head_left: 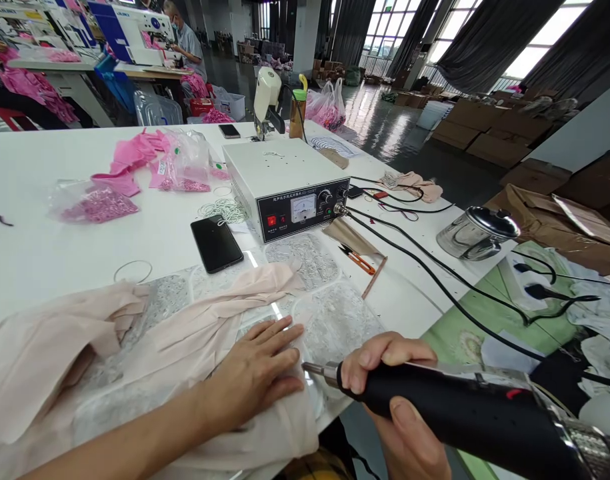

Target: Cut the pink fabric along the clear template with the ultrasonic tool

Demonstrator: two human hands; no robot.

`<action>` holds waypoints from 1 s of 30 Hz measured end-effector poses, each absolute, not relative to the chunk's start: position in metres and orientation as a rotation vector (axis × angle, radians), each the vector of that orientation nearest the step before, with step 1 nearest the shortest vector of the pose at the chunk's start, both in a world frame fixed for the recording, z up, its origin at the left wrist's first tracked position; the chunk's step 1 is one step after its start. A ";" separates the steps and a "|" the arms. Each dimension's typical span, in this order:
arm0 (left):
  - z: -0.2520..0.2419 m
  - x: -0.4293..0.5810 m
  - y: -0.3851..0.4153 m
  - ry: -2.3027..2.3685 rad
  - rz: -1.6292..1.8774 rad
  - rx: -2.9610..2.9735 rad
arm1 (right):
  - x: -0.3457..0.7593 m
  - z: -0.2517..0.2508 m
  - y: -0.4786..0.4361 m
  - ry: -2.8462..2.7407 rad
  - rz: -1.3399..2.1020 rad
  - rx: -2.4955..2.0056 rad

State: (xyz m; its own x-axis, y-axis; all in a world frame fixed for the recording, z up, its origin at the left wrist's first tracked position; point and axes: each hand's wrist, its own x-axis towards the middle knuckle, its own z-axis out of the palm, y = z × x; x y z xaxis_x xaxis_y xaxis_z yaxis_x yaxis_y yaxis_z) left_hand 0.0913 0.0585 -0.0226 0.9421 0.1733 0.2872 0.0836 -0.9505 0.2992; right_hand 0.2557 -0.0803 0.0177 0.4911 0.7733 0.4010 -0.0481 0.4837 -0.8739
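Observation:
My left hand (259,367) lies flat on a pale beige fabric piece (219,313), fingers stretched out and holding nothing. The cloth is spread over a clear sheet with a grey mottled look (329,313) at the table's front edge. My right hand (399,393) is wrapped round a black handheld ultrasonic welder (435,400). Its metal tip (312,367) points left, at the fabric's edge close to my left fingers; whether it touches the cloth I cannot tell. More beige fabric (45,340) lies bunched at the left.
A control box (295,180) with a dial stands mid-table, its black cables (415,260) running right. Around it are a phone (217,243), orange thread snips (359,259), bags of pink pieces (95,203) and a steel mug (477,233). Co-workers sit beyond, one near a sewing machine (132,33).

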 end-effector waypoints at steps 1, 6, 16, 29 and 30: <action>-0.023 0.091 0.058 0.189 0.446 2.815 | 0.255 0.017 -0.080 -0.928 0.606 -0.934; -0.021 0.092 0.059 0.187 0.434 2.833 | 0.252 0.016 -0.078 -0.946 0.591 -0.945; -0.026 0.091 0.059 0.195 0.492 2.820 | 0.258 0.011 -0.071 -0.959 0.577 -0.862; -0.028 0.090 0.060 0.166 0.482 2.856 | 0.259 0.006 -0.061 -0.949 0.525 -0.877; -0.029 0.090 0.060 0.163 0.481 2.861 | 0.259 0.005 -0.061 -0.954 0.521 -0.876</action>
